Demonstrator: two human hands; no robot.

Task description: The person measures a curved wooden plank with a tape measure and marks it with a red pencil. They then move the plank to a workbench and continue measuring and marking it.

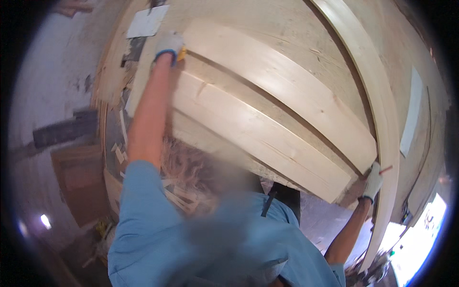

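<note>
My left hand (169,42), in a pale glove with a blue cuff, is closed on a small yellow object (181,53) at the left ends of two planks; motion blurs it, and its kind is not clear. My right hand (372,182), also gloved, rests by the right end of the far plank (287,71). A thin reddish pencil (386,169) sticks out from its fingers. Nearer to me lies the second pale plank (258,129), roughly parallel, with a gap between the two. A long board (382,95) runs crosswise past my right hand.
The planks lie on a wide wooden worktop (315,43). Shavings and offcuts (184,196) are heaped below its near edge. A white sheet (147,22) sits at the far left, and a pale strip (412,112) at the right. A brown panel (79,184) leans by the left wall.
</note>
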